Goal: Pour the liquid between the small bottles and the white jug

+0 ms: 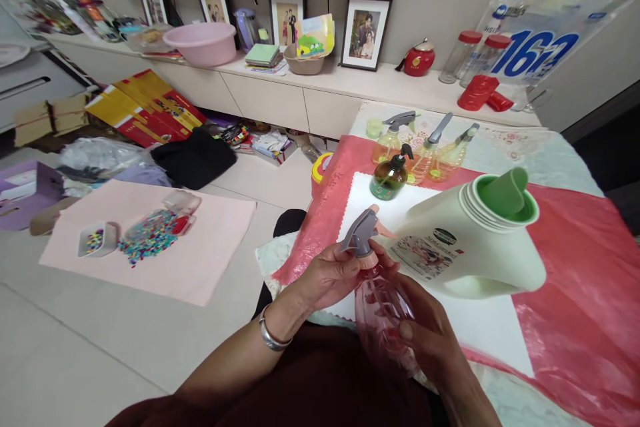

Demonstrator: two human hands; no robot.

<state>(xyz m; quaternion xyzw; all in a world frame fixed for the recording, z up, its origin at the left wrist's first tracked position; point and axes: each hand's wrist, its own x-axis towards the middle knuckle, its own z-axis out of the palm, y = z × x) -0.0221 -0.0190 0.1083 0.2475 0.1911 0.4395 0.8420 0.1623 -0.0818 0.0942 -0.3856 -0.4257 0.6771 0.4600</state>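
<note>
A clear pinkish spray bottle (376,320) with a grey trigger head (361,232) is tilted in front of me at the near table edge. My left hand (330,275) has its fingers closed around the pink collar under the trigger head. Lower down, my right hand (423,320) wraps the bottle's body from the right. Just beyond stands a large pale green jug (465,240) with a green cap (509,197) at its mouth. Behind my hands are a dark pump bottle (390,177) and several spray bottles (419,163) with yellowish liquid. Any liquid inside the held bottle is hard to make out.
A red plastic sheet (590,260) and a white board (500,327) cover the table. Left on the floor, a pink sheet (200,273) bears scattered colourful beads (150,235) and a small white container (97,240). A long low cabinet (270,97) runs along the wall.
</note>
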